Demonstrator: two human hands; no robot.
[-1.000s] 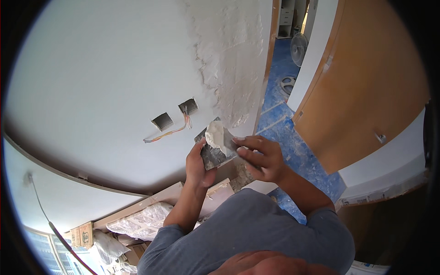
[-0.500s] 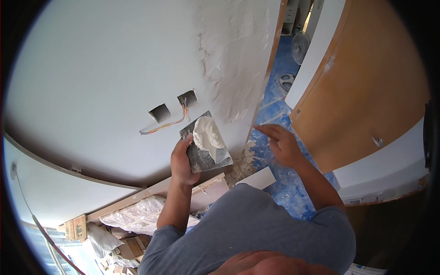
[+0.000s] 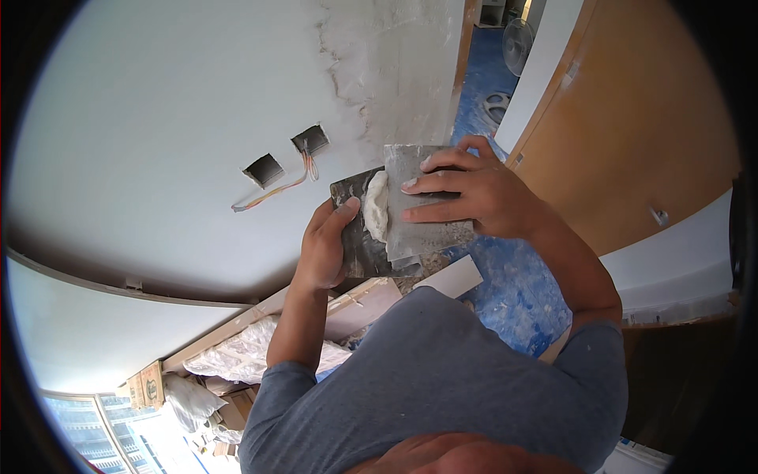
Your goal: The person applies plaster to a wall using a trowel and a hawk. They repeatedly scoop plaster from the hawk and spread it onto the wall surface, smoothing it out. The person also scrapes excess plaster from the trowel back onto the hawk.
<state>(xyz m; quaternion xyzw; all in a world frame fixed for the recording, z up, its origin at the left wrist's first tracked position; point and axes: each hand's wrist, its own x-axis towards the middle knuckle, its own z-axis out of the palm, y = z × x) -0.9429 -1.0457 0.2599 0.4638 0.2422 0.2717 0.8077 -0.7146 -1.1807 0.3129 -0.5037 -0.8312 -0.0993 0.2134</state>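
My left hand (image 3: 322, 245) grips a dark, flat plaster board (image 3: 363, 251), its thumb on top near the left edge. A thick ridge of white plaster (image 3: 377, 209) sits on the board. My right hand (image 3: 493, 197) holds a wide grey flat plastering blade (image 3: 422, 235), with fingers spread along its upper face. The blade overlaps the board's right part, and its left edge meets the plaster ridge. Any handle on the blade is hidden. Beyond both tools stands the white wall (image 3: 181, 87), with a rough strip of grey plaster (image 3: 403, 71) along its right side.
Two square holes, a left one (image 3: 263, 169) and a right one (image 3: 310, 140), open in the wall; loose wires (image 3: 272, 193) hang out. A wooden door (image 3: 632, 134) stands to the right. Blue sheeting (image 3: 513, 304) covers the floor. Plastic-wrapped material (image 3: 241, 349) lies at lower left.
My right hand has moved left and up, bringing the blade onto the board. The plaster, spread broadly before, is now gathered into a narrow ridge. The board has turned slightly.
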